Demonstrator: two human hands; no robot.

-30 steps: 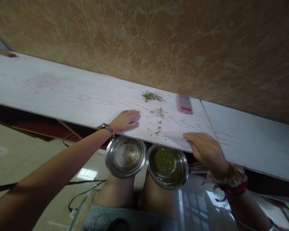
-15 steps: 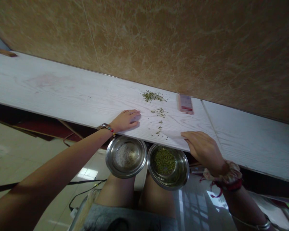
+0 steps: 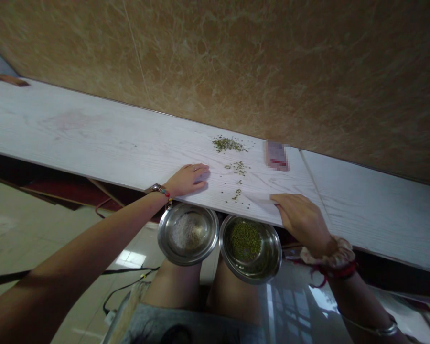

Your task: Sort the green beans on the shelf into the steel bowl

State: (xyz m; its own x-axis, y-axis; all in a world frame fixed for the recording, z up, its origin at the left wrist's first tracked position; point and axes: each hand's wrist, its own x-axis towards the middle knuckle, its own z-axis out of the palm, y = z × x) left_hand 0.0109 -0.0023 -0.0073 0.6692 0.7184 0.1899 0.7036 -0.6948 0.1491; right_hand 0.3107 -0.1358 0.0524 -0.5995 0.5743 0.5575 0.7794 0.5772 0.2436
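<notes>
Dozens of small green beans lie scattered over a white tabletop, from the marbled wall toward the front edge. A person's left hand rests flat beside them, relaxed and holding nothing; the right hand bends at the edge, whether gripping anything impossible to tell. Just below, one steel bowl holds green beans, its neighboring bowl pale grains.
</notes>
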